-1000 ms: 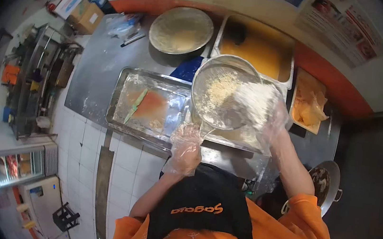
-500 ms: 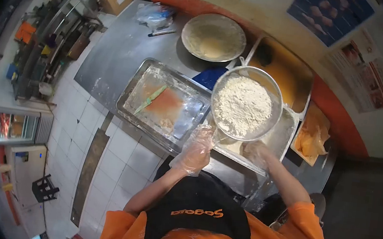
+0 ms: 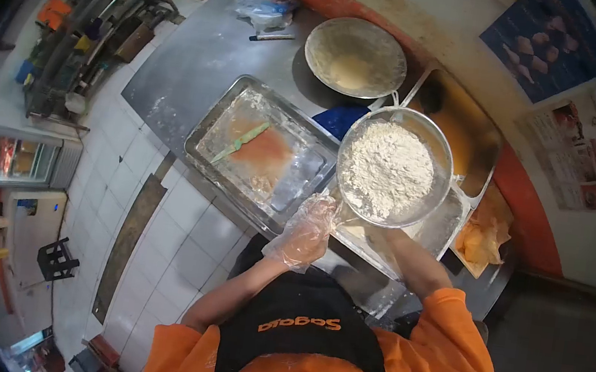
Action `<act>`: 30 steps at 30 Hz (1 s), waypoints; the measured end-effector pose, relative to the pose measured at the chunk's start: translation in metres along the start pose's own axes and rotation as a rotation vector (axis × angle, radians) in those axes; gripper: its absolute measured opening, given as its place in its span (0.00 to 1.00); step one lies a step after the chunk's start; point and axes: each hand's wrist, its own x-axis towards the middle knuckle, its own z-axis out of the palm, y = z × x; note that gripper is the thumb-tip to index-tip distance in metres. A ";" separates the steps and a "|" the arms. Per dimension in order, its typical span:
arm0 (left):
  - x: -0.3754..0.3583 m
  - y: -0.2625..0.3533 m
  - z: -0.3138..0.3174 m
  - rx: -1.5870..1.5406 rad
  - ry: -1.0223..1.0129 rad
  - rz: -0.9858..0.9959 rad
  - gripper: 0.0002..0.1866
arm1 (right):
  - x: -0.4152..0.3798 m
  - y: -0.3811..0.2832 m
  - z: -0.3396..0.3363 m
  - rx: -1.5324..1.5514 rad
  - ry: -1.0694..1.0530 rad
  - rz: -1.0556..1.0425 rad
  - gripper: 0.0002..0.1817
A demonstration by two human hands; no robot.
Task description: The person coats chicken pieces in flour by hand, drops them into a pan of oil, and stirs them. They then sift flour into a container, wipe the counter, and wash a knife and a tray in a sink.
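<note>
A round sieve heaped with pale flour is held above a metal tray with flour in it. My left hand, in a clear plastic glove, is closed at the sieve's near-left edge, where its handle would be; the fingers partly cover the grip. My right hand reaches under the near side of the sieve into the flour tray, and its fingers are hidden there. Left of the sieve lies a shallow metal tray with flour smears, a reddish patch and a green strip-like object.
Behind the sieve stand a floury metal bowl and a deep pan of yellow-orange content. A plastic bag and a marker lie on the steel table. At right sits a container with crumpled orange-tan material.
My right hand has moved left, from the flour tray's near-right part to beneath the sieve. My left hand keeps its hold on the sieve. The camera view has shifted slightly.
</note>
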 end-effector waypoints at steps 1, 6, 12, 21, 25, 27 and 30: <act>-0.004 -0.001 0.002 0.015 -0.012 -0.024 0.26 | -0.008 0.004 0.010 0.038 -0.001 0.003 0.16; -0.004 0.000 0.012 -0.010 0.040 -0.008 0.26 | -0.022 0.010 0.034 0.467 -0.053 0.231 0.17; -0.003 0.003 0.012 0.027 0.010 0.008 0.27 | -0.023 -0.019 0.044 0.942 -0.259 0.613 0.17; -0.027 -0.009 0.008 0.444 -0.026 0.236 0.23 | -0.038 -0.023 -0.014 1.128 -0.242 0.758 0.17; -0.030 0.005 -0.018 0.466 -0.127 0.304 0.17 | -0.083 -0.018 -0.078 1.138 -0.015 0.612 0.18; -0.028 0.005 -0.014 0.605 -0.110 0.328 0.14 | -0.099 0.016 -0.099 1.226 0.018 0.283 0.19; -0.030 0.005 -0.003 0.672 -0.136 0.306 0.11 | -0.114 -0.054 -0.114 1.344 0.295 0.307 0.21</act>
